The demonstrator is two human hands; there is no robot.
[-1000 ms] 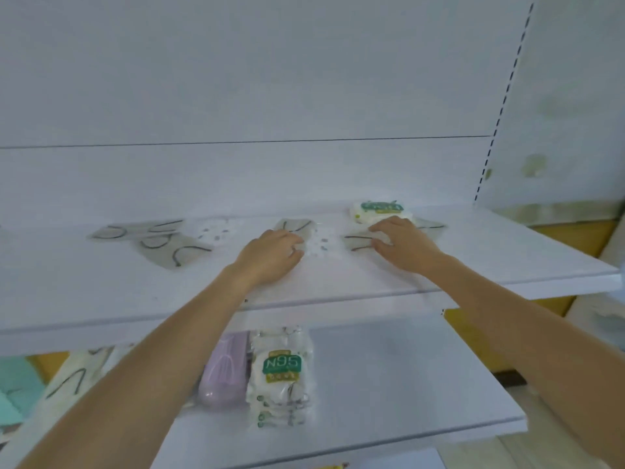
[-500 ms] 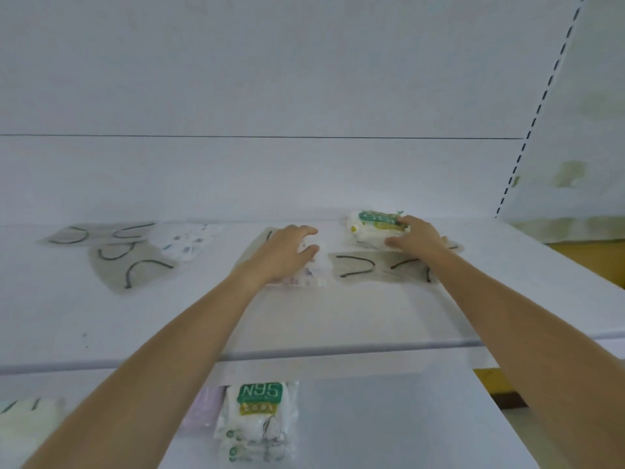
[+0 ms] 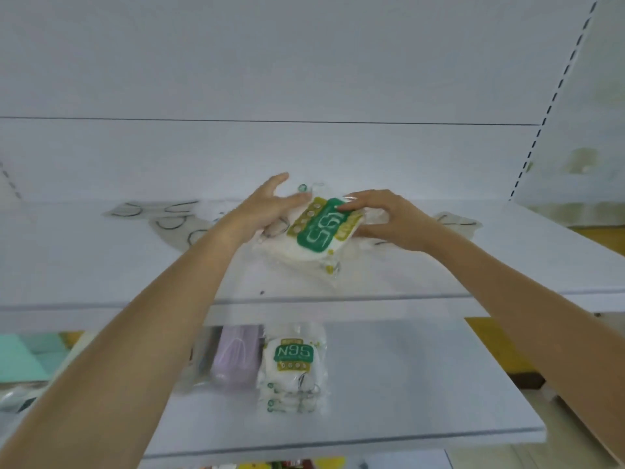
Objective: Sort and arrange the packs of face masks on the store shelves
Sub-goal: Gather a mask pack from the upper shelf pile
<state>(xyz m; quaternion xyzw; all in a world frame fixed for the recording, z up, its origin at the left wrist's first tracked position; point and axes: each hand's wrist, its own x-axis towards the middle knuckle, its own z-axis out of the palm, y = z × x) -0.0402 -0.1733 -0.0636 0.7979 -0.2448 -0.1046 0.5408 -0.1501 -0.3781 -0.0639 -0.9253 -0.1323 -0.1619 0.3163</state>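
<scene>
A white N95 mask pack (image 3: 316, 236) with a green and yellow label is held tilted above the upper shelf (image 3: 101, 265). My right hand (image 3: 385, 220) grips its right end, fingers over the label and thumb beneath. My left hand (image 3: 267, 206) lies against the pack's left side with straight fingers. Flat clear packs of grey masks (image 3: 169, 220) lie on the upper shelf to the left, and another grey pack (image 3: 456, 221) shows behind my right hand. On the lower shelf (image 3: 422, 384) sit a stack of N95 packs (image 3: 292, 367) and a lilac mask pack (image 3: 236, 358).
The white back panel (image 3: 304, 79) rises behind the upper shelf. A slotted upright (image 3: 554, 96) runs along the right side. Teal items (image 3: 23, 357) show at the lower left, and yellow flooring (image 3: 497, 346) to the right of the shelves.
My right hand has lifted the N95 pack from the back of the upper shelf and brought it forward and left. My left hand left the flat packs and met the N95 pack's left side.
</scene>
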